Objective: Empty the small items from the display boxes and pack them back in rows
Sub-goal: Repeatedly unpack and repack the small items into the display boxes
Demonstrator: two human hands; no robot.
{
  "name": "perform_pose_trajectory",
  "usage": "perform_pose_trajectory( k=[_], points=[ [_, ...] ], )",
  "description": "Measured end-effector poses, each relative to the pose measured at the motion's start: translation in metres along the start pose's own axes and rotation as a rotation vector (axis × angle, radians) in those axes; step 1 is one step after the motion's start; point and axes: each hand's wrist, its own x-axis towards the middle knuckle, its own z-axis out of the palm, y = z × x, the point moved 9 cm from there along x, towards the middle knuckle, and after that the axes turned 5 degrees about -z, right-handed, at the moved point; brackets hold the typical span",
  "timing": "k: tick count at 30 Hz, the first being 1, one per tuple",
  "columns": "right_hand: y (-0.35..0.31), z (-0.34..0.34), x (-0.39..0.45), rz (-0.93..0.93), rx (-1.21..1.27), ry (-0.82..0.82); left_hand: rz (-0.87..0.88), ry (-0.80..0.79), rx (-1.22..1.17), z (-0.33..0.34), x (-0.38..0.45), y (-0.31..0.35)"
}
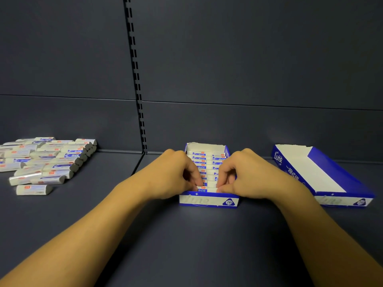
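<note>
the left hand and the right hand are both curling their fingers into the near end of the box, pinching at the front erasers that are standing there in two rows. each hand is gripping or pressing an eraser near the front wall; exactly which piece each fingertip is holding is hidden by the knuckles.

the erasers are looking light, small and slightly rubbery, each in a glossy wrap that is likely slippery, so taking one by its long flat sides between thumb and finger seems safer than by the ends. packed this tight, they are probably bracing each other, and one pulled out may be tipping its neighbours.

the box is thin card, light and easy to slide or crush, so holding its side walls gently seems wise while pushing the rows in.

well off beyond the left hand, a loose pile of erasers is lying on the shelf. just beyond the right hand an empty box is sitting at an angle, waiting to be filled.
</note>
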Motion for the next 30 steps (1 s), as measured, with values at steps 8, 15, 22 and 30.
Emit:
perform_pose_trajectory(
  k=[8, 15, 22, 30],
  points=[
    [-0.01, -0.024, -0.006, -0.005, 0.122, 0.179, -0.021, 0.061, -0.177, -0.012, -0.005, -0.002],
    [-0.015, -0.028, -0.003, 0.003, 0.091, 0.249, -0.118, 0.277, 0.012, -0.043, -0.03, -0.01],
    [-0.068, -0.022, 0.018, -0.116, -0.087, 0.147, -0.251, 0.434, 0.129, -0.091, -0.081, -0.021],
    [-0.129, 0.008, 0.042, -0.149, -0.217, 0.012, -0.446, 0.405, 0.315, -0.109, -0.14, -0.053]
  ],
)
